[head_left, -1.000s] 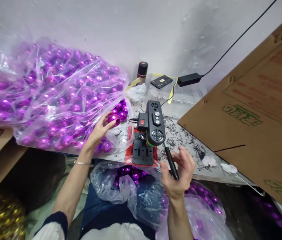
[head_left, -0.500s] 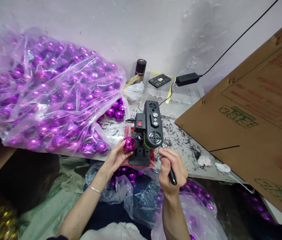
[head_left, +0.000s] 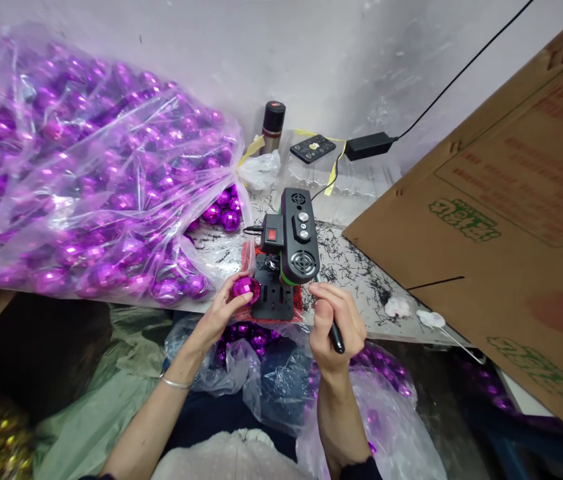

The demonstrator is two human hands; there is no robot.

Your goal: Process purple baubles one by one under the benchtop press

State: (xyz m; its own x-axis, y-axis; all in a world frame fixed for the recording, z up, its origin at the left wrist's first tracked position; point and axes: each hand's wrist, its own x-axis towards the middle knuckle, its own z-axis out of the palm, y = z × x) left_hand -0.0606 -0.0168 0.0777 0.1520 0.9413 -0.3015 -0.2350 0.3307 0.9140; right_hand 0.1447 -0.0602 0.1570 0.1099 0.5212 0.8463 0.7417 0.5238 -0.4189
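My left hand grips a shiny purple faceted ball between thumb and fingers, at the left edge of a slotted black base plate. Above that plate stands a black device with round grilles, silver buttons and a side box bearing a red switch. My right hand is closed round a black handle, whose thin metal shaft points up toward the device's lower right side. Whether the shaft joins the device I cannot tell.
A clear bag of purple balls fills the table's left side. Black bristle-like bits litter the tabletop. A large cardboard box stands right. Behind are a flask, phone-like slab and power adapter.
My left hand has drawn the ball slightly left and away from the device, and its thumb now lies across the ball. My right hand keeps its grip. The whole view has shifted a little.
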